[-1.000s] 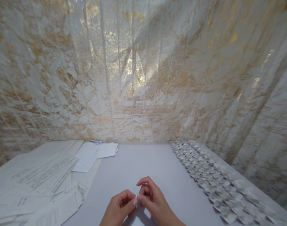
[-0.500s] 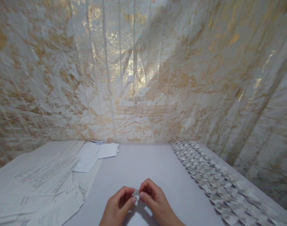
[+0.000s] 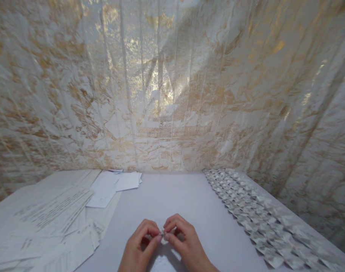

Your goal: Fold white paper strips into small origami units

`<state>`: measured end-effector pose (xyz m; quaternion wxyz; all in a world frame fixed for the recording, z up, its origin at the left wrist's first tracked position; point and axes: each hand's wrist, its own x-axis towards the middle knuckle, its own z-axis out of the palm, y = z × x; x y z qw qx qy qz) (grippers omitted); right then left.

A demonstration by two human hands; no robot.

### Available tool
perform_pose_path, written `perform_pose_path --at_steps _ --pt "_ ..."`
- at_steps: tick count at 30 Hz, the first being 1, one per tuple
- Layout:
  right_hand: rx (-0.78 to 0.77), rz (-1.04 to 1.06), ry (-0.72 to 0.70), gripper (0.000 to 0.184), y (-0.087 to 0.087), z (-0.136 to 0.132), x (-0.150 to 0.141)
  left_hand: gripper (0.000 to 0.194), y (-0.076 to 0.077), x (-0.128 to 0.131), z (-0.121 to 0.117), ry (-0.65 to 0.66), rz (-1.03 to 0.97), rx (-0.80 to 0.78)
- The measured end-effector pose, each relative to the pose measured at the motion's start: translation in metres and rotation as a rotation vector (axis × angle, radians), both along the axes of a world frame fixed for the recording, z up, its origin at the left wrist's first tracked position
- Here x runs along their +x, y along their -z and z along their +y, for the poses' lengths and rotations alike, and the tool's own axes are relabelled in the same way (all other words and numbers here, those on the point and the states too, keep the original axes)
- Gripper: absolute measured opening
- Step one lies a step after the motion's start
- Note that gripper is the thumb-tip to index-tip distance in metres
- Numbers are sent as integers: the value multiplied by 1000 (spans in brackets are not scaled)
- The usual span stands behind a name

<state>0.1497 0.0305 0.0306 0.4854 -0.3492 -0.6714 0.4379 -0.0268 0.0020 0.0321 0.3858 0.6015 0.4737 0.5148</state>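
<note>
Pinched shut between thumb and forefinger tips of my left hand and right hand, low centre of frame, sits a tiny folded white printed-paper piece; I judge it featherlight, creasable, best held at its edges.

Both hands rested low at the table's near edge, fingers curled inward. The left hand and right hand met fingertip to fingertip, thumbs pinching together.
</note>
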Motion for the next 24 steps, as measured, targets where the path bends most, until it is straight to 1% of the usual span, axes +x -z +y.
perform_pose_path --at_steps 3,6,8,10,14,17,19,22,24 --pt "-163 175 9 24 2 4 -1 25 0 -1 2 -35 -149 -59" --pt "-305 267 -14 37 11 8 -5 33 -1 1 2 -85 -253 -118" --pt "-329 295 -36 43 17 8 -8 37 -3 4 0 -131 -310 -123" --pt "-319 298 -65 46 21 8 -10 37 -5 9 -3 -178 -336 -107" --pt "-302 176 -139 46 19 3 -10 38 -6 15 -9 -165 -310 -65" --pt "-320 102 -108 38 13 -1 -9 38 -2 14 -10 -145 -289 -49" --pt "-326 105 -84 37 10 -2 -8 39 2 12 -8 -96 -222 -73" --pt "-332 96 -97 38 6 -2 -8 34 7 8 -4 6 -72 -92" --pt "-339 83 -105 40 4 -2 -8 35 7 6 -3 5 -20 -81"
